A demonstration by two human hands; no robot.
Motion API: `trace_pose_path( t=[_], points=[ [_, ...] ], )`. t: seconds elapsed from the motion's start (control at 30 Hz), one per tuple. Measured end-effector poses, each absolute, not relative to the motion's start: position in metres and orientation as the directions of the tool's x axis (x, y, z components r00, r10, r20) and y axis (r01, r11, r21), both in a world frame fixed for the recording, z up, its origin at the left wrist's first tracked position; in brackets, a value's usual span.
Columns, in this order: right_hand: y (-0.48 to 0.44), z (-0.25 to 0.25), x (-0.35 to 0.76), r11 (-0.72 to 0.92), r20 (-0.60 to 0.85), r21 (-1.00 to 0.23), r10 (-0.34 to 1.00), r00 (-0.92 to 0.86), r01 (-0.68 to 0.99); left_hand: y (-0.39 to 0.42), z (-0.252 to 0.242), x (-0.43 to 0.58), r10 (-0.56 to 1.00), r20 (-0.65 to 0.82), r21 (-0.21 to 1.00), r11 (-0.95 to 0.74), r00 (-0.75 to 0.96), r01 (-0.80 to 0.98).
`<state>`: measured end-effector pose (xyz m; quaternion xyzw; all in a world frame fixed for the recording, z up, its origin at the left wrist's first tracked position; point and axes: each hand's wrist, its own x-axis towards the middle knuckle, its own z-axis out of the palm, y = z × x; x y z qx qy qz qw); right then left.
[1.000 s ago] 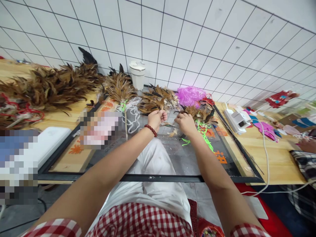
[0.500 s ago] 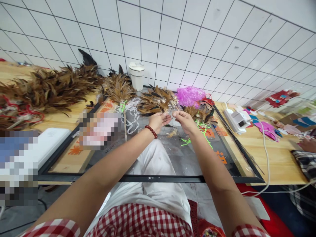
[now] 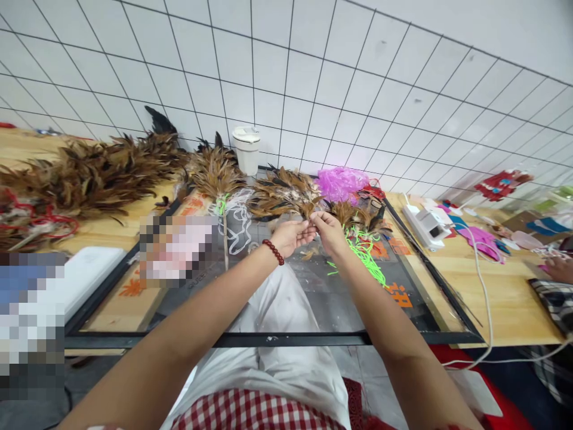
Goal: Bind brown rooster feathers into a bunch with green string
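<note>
Tiled wall [image 3: 313, 77] behind; left fingers [image 3: 305, 236], right fingers [image 3: 320, 220] narrow, brown feathers [image 3: 278, 196] just beyond tips; cannot tell if gripped.

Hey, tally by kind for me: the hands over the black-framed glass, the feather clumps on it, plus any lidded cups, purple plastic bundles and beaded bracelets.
Hands: 2 (left hand, right hand)
Feather clumps: 3 (stick clump, middle clump, right clump)
Lidded cup: 1
Purple plastic bundle: 1
Beaded bracelet: 1
Total: 8

Dark-red bracelet of round, glossy beads [image 3: 273, 251], single strand, left wrist [image 3: 282, 240] | red-and-white checked cloth top [image 3: 255, 412], small even squares | loose white cloth trousers [image 3: 286, 370], deep creases
</note>
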<state>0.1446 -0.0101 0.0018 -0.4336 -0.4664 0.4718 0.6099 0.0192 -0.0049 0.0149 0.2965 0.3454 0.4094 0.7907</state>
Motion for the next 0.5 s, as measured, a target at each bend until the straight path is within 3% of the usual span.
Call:
trace_pose_path(
  t=[0.17, 0.33, 0.5],
  points=[
    [-0.01, 0.002, 0.143, 0.204, 0.184, -0.971, 0.971, 0.156, -0.126, -0.003, 0.013, 0.018, 0.83, -0.279, 0.75, 0.502, 0.483, -0.43],
    [-0.009, 0.006, 0.15, 0.077, 0.028, -0.968, 0.979, 0.204, -0.24, 0.0, 0.011, 0.015, 0.865, -0.239, 0.774, 0.444, 0.441, -0.451],
    [-0.015, 0.013, 0.154, -0.071, -0.041, -0.969, 0.991, -0.13, -0.236, -0.001, 0.008, 0.015, 0.809, -0.248, 0.799, 0.482, 0.534, -0.36]
  ],
)
